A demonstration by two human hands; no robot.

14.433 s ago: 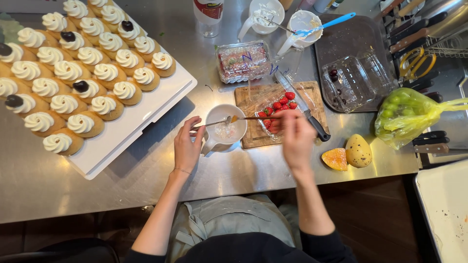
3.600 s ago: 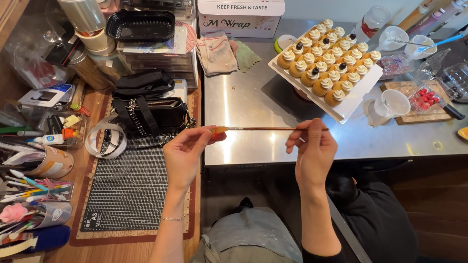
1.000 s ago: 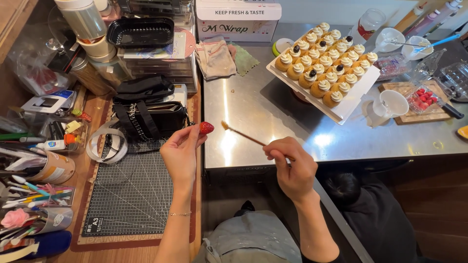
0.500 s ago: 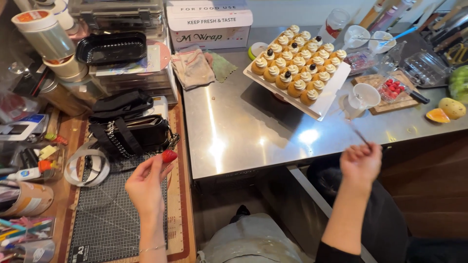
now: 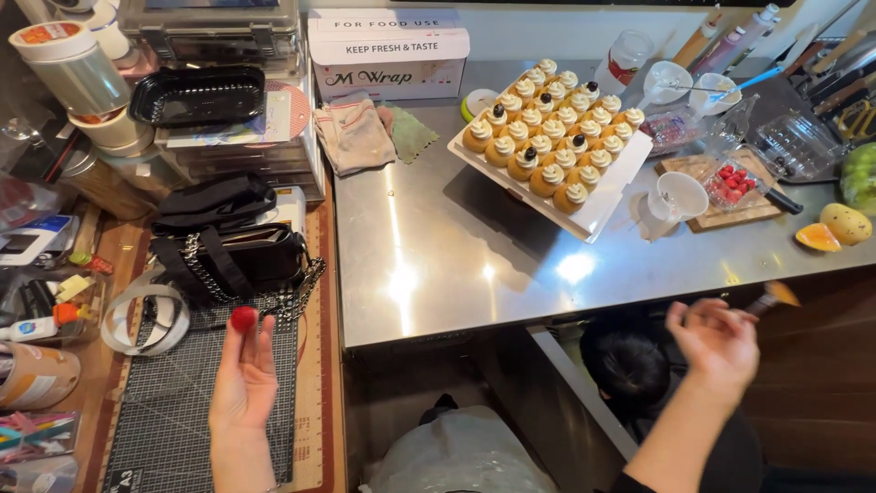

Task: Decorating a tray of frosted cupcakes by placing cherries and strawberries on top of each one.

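1. Left hand [image 5: 243, 383]: raised above the dark gridded cutting mat [image 5: 173, 402], fingers drawn together and pinching a small round red berry [image 5: 243, 318] at the fingertips. The berry is too round to show a long axis or heading.
2. Right hand [image 5: 716, 340]: held below the front edge of the counter, palm up, fingers loosely curled about a thin brush [image 5: 771, 297]. Its long axis runs diagonally, the orange-tinted tip pointing up and to the right; the grip itself is blurred.
3. Surface: a stainless steel counter [image 5: 438, 265] with bright light reflections. It bears a white rectangular tray [image 5: 598, 212] of cream-topped cupcakes, a white cup [image 5: 680, 195] just beside the tray, and a wooden cutting board [image 5: 712, 219] with more red berries.
4. Surroundings: to the left, a wooden bench with a black handbag [image 5: 228, 256] on a chain strap, near the berry.
5. Hidden or unclear: most of the brush handle is lost in blur; the right forearm is cut off by the lower edge; a green fruit [image 5: 860, 175] is cut off at the right edge.
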